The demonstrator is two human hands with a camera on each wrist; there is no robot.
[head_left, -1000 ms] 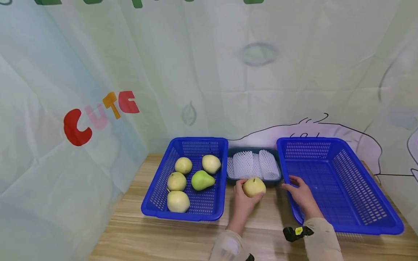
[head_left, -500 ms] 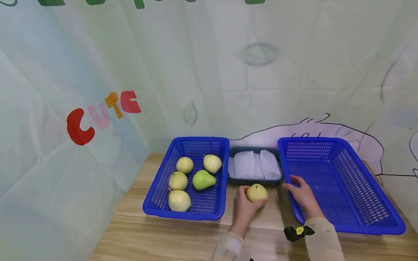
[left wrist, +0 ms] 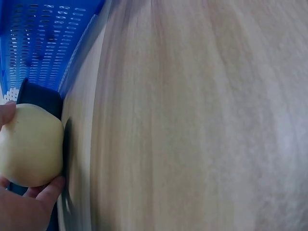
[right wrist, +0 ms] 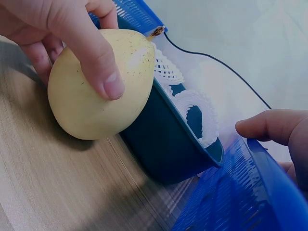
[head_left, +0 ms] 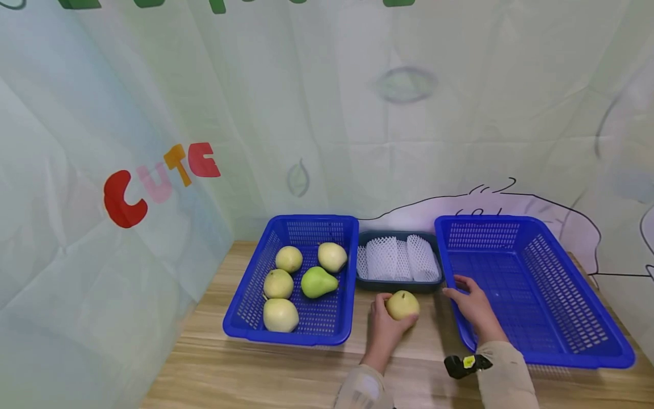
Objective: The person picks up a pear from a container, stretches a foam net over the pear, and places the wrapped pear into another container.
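Observation:
My left hand (head_left: 387, 326) grips a round pale-yellow pear (head_left: 402, 305) with its stem up, in front of a dark green tray (head_left: 398, 287). In the right wrist view the thumb lies across this pear (left wrist: 31, 144), low over the table; whether it touches the wood I cannot tell. White foam net sleeves (head_left: 382, 258) lie in the tray. My right hand (head_left: 475, 307) holds the left rim of the right blue basket (head_left: 577, 359), thumb and fingers about its edge. In the left blue basket (head_left: 322, 339) sit several yellow pears (head_left: 280, 315) and one green pear (head_left: 318, 282).
The wooden table (head_left: 245, 375) carries both baskets, with the tray between them at the back. A printed curtain (head_left: 327, 113) hangs right behind the baskets and along the left side. A black wrist strap (head_left: 466, 365) sits on the right sleeve.
My left hand has brought the pear slightly toward me and down, away from the tray, then almost stopped. My right hand has stayed at the basket rim.

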